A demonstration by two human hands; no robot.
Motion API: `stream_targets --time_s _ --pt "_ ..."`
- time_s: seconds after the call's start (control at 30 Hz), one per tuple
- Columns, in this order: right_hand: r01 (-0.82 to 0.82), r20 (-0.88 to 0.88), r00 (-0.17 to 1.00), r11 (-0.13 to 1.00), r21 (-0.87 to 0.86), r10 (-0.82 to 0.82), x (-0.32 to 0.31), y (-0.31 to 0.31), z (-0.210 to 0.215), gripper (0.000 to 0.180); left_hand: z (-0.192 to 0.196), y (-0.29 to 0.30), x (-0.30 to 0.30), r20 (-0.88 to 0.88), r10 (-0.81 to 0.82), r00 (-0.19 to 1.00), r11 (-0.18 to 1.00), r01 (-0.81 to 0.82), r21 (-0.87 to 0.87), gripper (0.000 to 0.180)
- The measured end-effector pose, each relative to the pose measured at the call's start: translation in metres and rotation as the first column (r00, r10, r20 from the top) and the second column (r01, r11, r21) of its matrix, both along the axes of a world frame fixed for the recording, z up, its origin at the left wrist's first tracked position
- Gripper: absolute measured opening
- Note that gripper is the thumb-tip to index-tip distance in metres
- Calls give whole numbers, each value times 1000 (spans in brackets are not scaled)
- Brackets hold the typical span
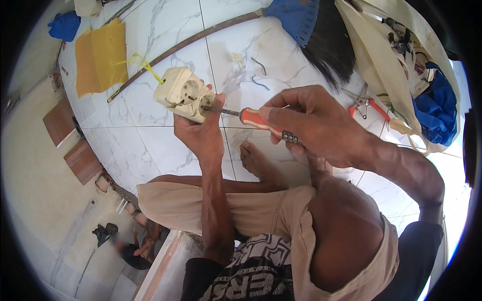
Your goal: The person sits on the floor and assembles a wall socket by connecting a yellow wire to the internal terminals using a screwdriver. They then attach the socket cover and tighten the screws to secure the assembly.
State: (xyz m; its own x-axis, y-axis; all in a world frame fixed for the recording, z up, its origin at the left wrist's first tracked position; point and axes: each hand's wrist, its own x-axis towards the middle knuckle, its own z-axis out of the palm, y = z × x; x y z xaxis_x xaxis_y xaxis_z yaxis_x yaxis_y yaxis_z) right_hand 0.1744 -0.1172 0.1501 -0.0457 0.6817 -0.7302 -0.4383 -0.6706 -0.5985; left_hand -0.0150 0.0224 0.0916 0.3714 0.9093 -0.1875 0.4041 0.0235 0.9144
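Observation:
My left hand (201, 134) is closed around a cream-coloured electrical socket block (169, 84), holding it up above the floor. One round outlet faces up, and the block looks worn around its near end. A yellow wire (145, 63) comes out of its far end. In my right hand (311, 118) is a screwdriver (253, 119) with a red and white handle, gripped by the fingers. Its dark shaft points left, and the tip meets the socket block beside my left thumb. Whether the tip sits in a screw is too small to tell.
A broom (293, 20) with a long stick lies across the tiled floor (150, 145). Beside it are a yellow sheet (101, 57) and short wire scraps (260, 83). Red-handled pliers (369, 104) lie near an open cream bag (391, 75). Another person (138, 253) is at lower left.

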Motion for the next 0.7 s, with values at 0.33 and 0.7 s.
stream_targets --time_s 0.33,0.7 --pt "-476 862 420 740 475 -283 -23 -25 -22 27 1 -3 5 40 -12 999 999 13 -44 61" --pt "-588 919 246 707 393 -307 -24 -27 -25 44 3 1 6 42 -4 999 1000 5 -5 61"
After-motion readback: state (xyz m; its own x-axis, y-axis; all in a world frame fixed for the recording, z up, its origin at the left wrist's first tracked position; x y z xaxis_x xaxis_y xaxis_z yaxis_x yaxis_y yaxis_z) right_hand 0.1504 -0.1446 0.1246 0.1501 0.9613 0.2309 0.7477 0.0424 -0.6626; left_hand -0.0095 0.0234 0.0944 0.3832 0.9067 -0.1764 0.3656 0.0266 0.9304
